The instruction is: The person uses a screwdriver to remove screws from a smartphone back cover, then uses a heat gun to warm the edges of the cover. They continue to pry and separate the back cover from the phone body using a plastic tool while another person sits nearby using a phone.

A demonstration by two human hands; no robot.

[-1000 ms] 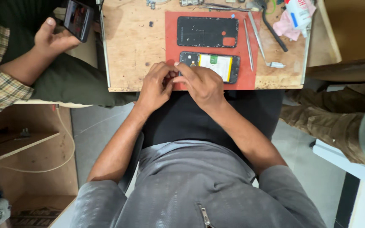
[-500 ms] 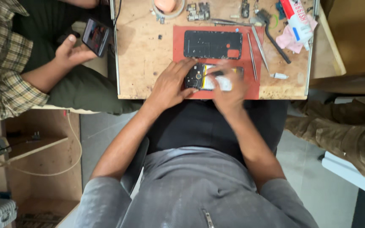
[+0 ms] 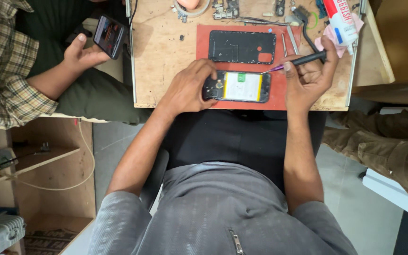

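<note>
My left hand [image 3: 187, 89] clamps the opened black phone with its yellow-edged battery [image 3: 237, 87] on the red rubber mat [image 3: 204, 42]. My right hand [image 3: 308, 78], which was on the phone a moment ago, now pinches a black-handled screwdriver [image 3: 303, 60], tip beside the phone's far edge, ready for the screws.

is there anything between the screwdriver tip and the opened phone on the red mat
Nothing visible does. The right hand holds the screwdriver with its tip just off the top right corner of the opened phone, over bare red mat. The left hand grips the phone's opposite end, and the detached back cover lies above it, out of the path.
</note>
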